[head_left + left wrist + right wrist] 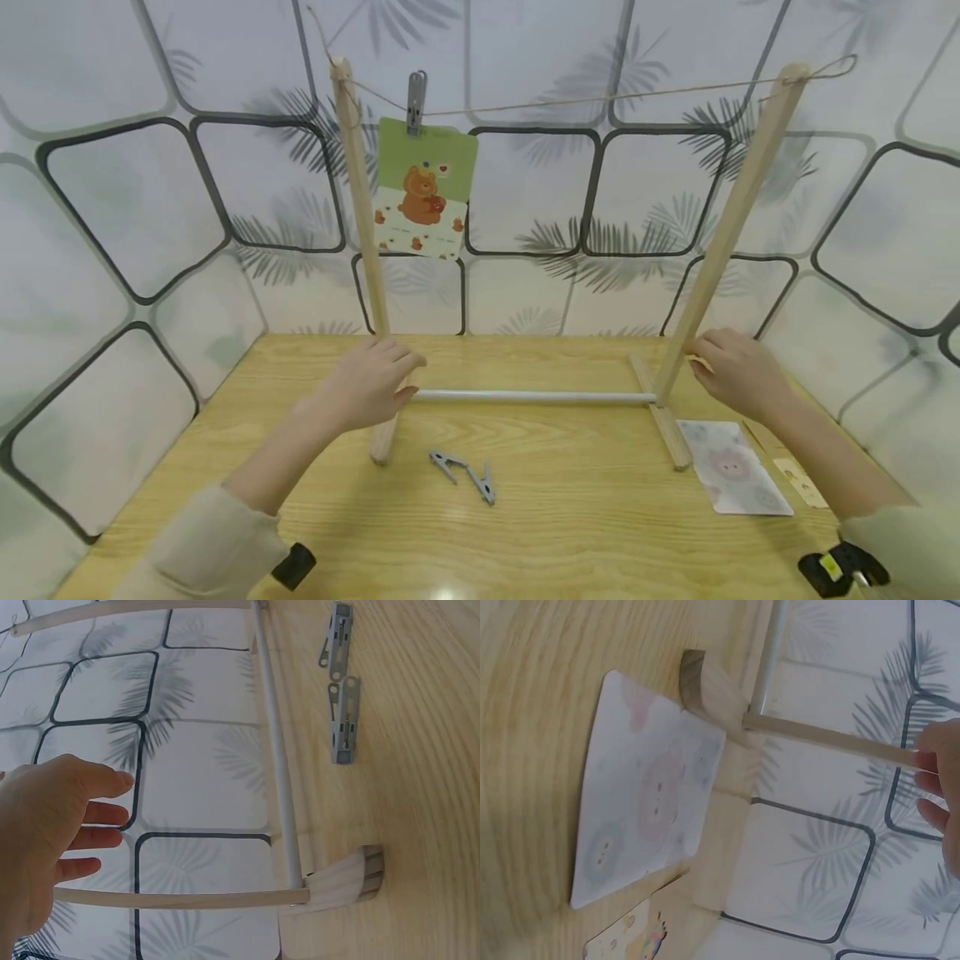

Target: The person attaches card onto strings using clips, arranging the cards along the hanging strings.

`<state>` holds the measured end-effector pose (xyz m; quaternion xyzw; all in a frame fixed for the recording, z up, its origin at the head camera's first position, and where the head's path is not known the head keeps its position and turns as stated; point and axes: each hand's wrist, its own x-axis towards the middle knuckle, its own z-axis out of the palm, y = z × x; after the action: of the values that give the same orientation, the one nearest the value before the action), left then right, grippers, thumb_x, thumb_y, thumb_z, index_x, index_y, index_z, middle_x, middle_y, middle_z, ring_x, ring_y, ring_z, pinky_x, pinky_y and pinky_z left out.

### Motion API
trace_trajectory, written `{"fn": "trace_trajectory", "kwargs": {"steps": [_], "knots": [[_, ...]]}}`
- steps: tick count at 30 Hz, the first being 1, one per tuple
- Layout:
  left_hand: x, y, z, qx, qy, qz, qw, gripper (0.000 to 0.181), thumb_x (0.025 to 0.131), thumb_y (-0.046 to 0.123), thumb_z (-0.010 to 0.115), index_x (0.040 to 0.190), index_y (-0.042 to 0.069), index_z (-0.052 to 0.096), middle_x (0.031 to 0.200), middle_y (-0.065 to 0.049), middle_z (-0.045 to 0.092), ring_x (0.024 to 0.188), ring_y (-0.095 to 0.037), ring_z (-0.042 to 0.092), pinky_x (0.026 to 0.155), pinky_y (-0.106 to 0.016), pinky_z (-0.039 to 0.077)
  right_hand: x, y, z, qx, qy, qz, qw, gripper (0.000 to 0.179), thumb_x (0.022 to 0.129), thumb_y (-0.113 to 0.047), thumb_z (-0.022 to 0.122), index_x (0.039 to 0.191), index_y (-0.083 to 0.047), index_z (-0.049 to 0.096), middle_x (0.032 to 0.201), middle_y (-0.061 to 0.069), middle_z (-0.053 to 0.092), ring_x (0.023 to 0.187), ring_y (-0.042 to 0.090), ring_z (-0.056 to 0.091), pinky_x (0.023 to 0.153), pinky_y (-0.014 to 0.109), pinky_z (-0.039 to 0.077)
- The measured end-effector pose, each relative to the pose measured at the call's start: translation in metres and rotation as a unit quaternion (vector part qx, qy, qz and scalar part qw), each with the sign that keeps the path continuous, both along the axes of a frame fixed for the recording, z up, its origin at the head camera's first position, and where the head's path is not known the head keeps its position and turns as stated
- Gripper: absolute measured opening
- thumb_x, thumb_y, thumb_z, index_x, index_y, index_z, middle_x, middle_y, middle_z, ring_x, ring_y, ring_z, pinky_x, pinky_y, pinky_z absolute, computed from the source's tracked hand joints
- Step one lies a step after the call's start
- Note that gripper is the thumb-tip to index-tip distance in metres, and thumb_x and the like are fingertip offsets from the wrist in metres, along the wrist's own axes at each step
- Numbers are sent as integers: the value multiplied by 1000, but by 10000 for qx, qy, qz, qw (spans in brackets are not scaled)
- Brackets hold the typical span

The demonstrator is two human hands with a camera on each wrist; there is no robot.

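My left hand [367, 383] hovers by the left wooden post [360, 192], its fingers [101, 814] loosely bent around nothing. Beside the right wooden post [738, 208] is my right hand [735, 371], fingers [930, 784] relaxed; whether they touch the wood is unclear. A white rod [532, 397] joins the posts low down, and a thin string [570, 102] runs between their tops. From the string's left part hangs a green card with a bear [423, 196], held by a grey clothespin [416, 104]. Two more grey clothespins [339, 641] lie on the table in front of the rod.
On the wooden table [555, 533], right of the stand's foot [671, 437], lies a pale card with a pink animal [731, 467]. A small yellow card [801, 482] lies beside it, partly behind my right forearm. Patterned fabric walls [525, 292] enclose the back and sides.
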<state>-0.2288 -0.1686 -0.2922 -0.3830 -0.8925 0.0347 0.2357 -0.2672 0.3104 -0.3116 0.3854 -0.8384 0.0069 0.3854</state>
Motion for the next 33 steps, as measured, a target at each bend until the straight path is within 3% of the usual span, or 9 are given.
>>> {"fn": "trace_trajectory", "kwargs": {"steps": [4,8,12,16,24,33], "knots": [[0,-3,-15,-235,-100,-127,9996,33,77,20,73,105,6,63,98,-6,64,97,-27,59,83,-43,47,2,17,-12,130,-369,-187,9991,30,53,1,77,80,0,65,74,10,60,66,32,57,60,47,46],[2,-4,-30,-302,-181,-241,9991,35,76,22,74,105,6,63,97,-5,64,95,-25,60,83,-42,48,5,30,-24,234,-955,-665,9929,35,59,-6,79,90,2,65,80,11,61,70,32,59,60,47,47],[4,-2,-40,-455,-467,-217,9976,39,77,25,73,109,5,62,99,-6,64,96,-25,58,87,-42,45,10,41,-34,306,-1964,-1275,9717,40,70,-14,76,103,4,61,90,16,60,79,36,58,64,48,47],[5,2,-48,-737,-745,-285,9941,44,79,29,71,114,5,60,107,-7,62,102,-25,57,91,-42,42,13,49,-41,387,-2699,-1602,9487,45,75,-21,74,108,6,59,100,22,59,90,42,56,73,53,45],[4,14,-67,-942,-682,-740,9905,45,76,32,74,112,8,61,106,-4,63,101,-22,57,90,-38,43,11,61,-55,545,-3196,-2118,9220,52,76,-33,73,110,4,60,106,26,56,96,48,51,71,59,41],[6,25,-84,-1135,-912,-1025,9840,41,77,27,71,111,8,61,104,-2,64,99,-19,58,89,-34,44,10,68,-66,653,-3833,-2133,8963,65,68,-44,76,110,2,61,108,26,57,97,48,51,72,60,41]]}}
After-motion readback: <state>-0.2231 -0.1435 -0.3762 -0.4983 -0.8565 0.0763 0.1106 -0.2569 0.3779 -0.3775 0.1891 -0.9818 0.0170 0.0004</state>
